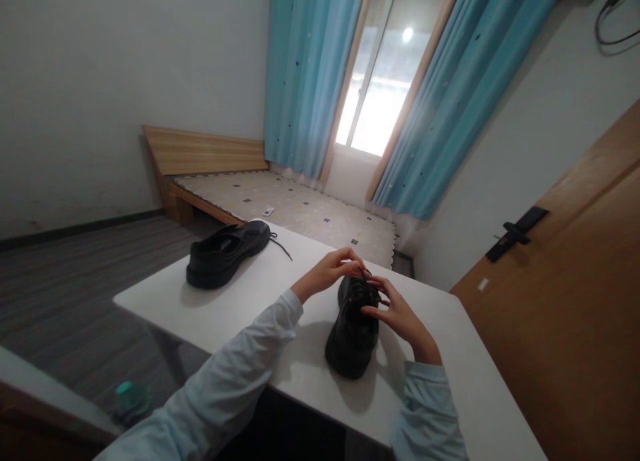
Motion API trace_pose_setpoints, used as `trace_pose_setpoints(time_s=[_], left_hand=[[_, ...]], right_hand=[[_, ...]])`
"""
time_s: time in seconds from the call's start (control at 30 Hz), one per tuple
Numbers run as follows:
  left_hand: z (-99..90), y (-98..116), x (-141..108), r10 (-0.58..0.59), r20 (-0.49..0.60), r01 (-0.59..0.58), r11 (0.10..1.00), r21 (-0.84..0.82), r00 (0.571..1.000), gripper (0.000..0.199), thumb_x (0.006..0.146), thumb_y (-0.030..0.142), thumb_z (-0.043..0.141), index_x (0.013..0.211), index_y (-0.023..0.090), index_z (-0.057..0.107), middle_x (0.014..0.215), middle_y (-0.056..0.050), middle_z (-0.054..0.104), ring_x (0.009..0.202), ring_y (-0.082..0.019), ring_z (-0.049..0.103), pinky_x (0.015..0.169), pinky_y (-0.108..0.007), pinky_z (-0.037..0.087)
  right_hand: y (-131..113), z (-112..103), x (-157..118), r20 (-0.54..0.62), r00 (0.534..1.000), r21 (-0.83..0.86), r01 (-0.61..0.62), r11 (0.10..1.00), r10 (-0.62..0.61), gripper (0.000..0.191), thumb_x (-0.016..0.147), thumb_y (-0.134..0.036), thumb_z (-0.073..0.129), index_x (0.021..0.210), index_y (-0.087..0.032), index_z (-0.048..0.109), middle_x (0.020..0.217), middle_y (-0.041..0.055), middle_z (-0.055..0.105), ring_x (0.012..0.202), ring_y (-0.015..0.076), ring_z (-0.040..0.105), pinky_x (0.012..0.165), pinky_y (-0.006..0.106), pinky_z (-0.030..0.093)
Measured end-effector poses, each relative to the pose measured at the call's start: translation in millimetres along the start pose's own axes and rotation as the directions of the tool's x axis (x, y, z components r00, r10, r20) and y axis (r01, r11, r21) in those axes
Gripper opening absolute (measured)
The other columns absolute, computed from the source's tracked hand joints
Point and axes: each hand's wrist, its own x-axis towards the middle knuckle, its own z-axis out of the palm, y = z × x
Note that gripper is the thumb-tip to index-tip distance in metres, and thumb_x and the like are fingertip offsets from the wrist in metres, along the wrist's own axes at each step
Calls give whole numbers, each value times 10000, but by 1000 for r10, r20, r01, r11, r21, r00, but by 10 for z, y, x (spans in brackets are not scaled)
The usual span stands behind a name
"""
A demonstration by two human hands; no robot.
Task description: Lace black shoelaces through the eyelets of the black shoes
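A black lace-up shoe (353,338) stands upright on the white table (310,344), its heel toward me and its toe pointing away. My left hand (337,264) reaches over the toe end from the left, fingertips pinched on a dark shoelace (363,274). At the shoe's right side is my right hand (395,308), thumb near the opening and fingers curled at the lacing. Whether its fingertips hold a lace is hidden. A second black shoe (220,254) rests at the table's far left, with a loose lace trailing from it.
Beyond the table is a bed (310,204) with a patterned mattress and a small white item (269,211) on it. A wooden door (565,288) with a black handle stands on the right. Blue curtains (313,74) flank the window. A teal object (131,396) is low at the left.
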Motion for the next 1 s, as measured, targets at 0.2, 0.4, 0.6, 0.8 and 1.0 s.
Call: trace_pose_setpoints(time_s=[0.2, 0.4, 0.6, 0.8, 1.0], left_hand=[[68, 57, -37, -72, 69, 88, 961, -262, 995, 296, 845, 426, 541, 844, 167, 399, 868, -50, 643, 809, -155, 649, 776, -327, 492], [28, 86, -54, -111, 122, 146, 930, -336, 986, 307, 833, 435, 550, 843, 175, 388, 831, -10, 597, 687, -139, 644, 664, -332, 538], [35, 91, -102, -176, 322, 265, 929, -258, 930, 286, 846, 418, 539, 853, 161, 414, 789, -10, 583, 626, -106, 619, 575, -255, 543], [36, 90, -122, -251, 393, 345, 919, -189, 884, 306, 832, 436, 556, 862, 155, 438, 791, -11, 585, 604, -87, 608, 564, -228, 543], [28, 141, -137, -301, 430, 374, 923, -94, 851, 319, 792, 435, 609, 847, 145, 487, 797, -13, 588, 603, -82, 596, 562, -222, 537]], right_hand=[[-16, 10, -3, -5, 1000, -6, -12, 1000, 12, 667, 602, -388, 756, 1184, -261, 455, 1262, 90, 547, 1193, 284, 485, 882, 451, 436], [7, 12, -10, 0, 1000, -9, -19, 1000, 19, 671, 609, -392, 750, 1194, -259, 450, 1262, 91, 540, 1197, 289, 480, 880, 446, 439], [40, 16, -1, 33, 999, -9, -7, 1000, 7, 683, 636, -387, 734, 1224, -258, 409, 1277, 90, 522, 1198, 276, 476, 902, 442, 426], [68, 21, -2, 13, 1000, -2, 24, 1000, -24, 722, 601, -373, 762, 1227, -266, 419, 1260, 91, 538, 1199, 275, 480, 896, 444, 438], [107, -10, 3, 10, 999, 44, 37, 998, -38, 724, 573, -361, 787, 1212, -271, 457, 1271, 95, 537, 1201, 281, 483, 904, 456, 445]])
